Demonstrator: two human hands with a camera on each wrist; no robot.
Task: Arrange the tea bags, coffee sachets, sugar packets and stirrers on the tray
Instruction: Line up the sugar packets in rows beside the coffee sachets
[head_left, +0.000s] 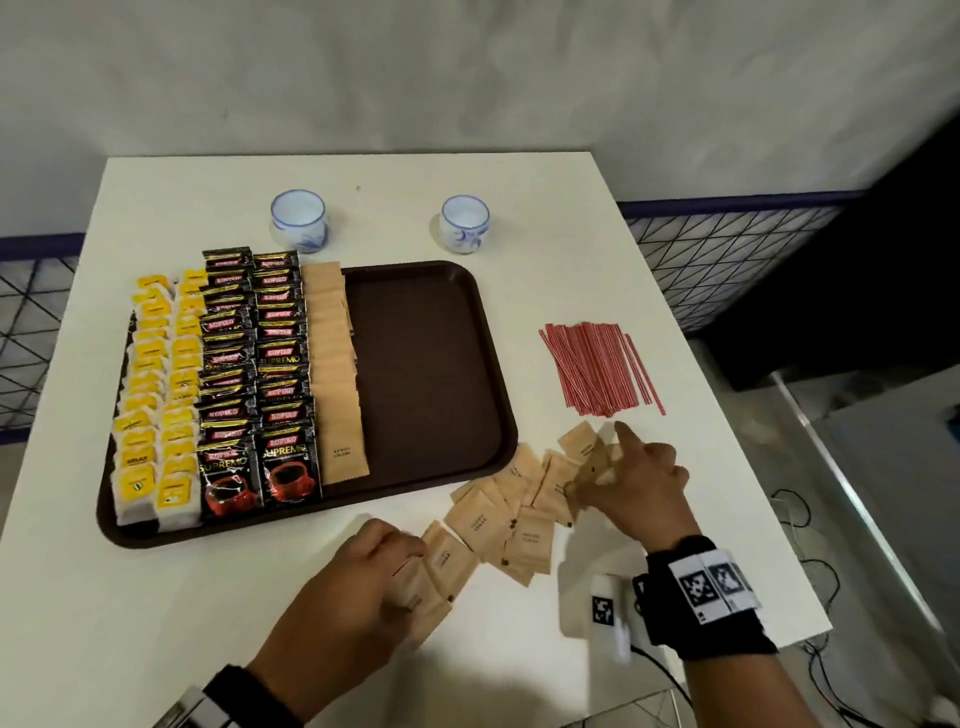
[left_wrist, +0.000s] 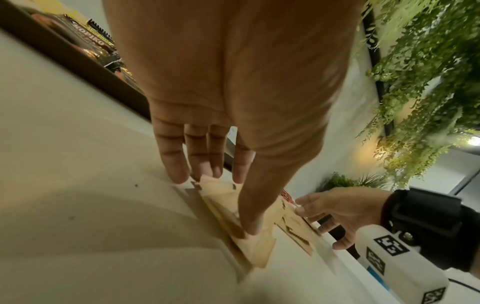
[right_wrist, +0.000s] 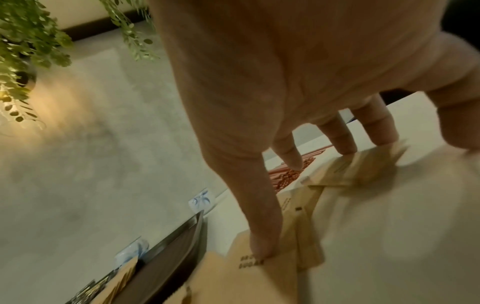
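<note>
On the white table (head_left: 156, 623), near edge: left hand (head_left: 358, 577) curled over the near end of the loose sugar packets (head_left: 498, 519), thumb and fingertips pinching a few; right hand (head_left: 634, 488) spread wide, fingers straight, thumb and tips pressing packets at the scatter's far end; scatter lies just off the tray (head_left: 431, 364), at its near right corner; tray holds tea bags (head_left: 156, 395) at left, coffee sachets (head_left: 254, 364), then one sugar row (head_left: 335, 374); stirrers (head_left: 597, 369) on the table just beyond the right hand; two cups (head_left: 298, 221) behind the tray.

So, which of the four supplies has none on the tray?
The red stirrers, lying on the table beside the tray; tea bags, coffee sachets and sugar packets sit on it.
</note>
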